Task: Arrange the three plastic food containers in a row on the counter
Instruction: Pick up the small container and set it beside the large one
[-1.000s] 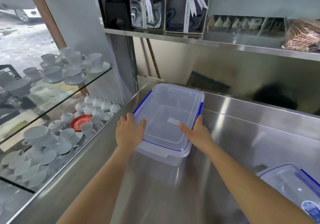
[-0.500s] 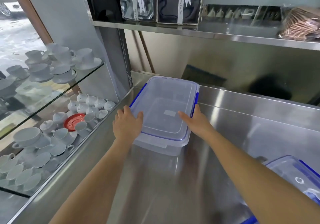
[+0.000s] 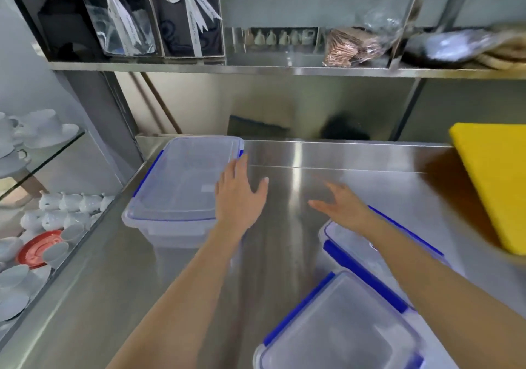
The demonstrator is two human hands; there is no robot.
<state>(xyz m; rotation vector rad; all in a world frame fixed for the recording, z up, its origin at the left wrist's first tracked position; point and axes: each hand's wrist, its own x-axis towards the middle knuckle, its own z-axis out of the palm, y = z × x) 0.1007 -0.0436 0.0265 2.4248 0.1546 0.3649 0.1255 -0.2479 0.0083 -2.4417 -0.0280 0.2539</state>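
- Three clear plastic boxes with blue clips sit on the steel counter (image 3: 279, 254), all with lids on
- The far box (image 3: 179, 186) is long and rectangular, see-through, with a blue clip down its left side and a blue line round the lid; it stands at the back left corner of the counter, close to the rear wall
- The middle box (image 3: 353, 252) lies to the right and nearer, partly hidden under the person's right forearm, with a broad blue clip along its near side
- The near box (image 3: 338, 328) is at the bottom edge of the view, just in front of the middle one, its frosted lid showing a blue clip on the left
- The left hand (image 3: 240, 197) is spread flat with fingers apart, gripping nothing, over the right edge of the far box; I cannot tell whether it touches the lid
- The right hand (image 3: 341, 206) is blurred, fingers loosely spread and empty, above bare counter just beyond the middle box
- A yellow board (image 3: 495, 183) leans at the right end of the counter, well apart from both hands
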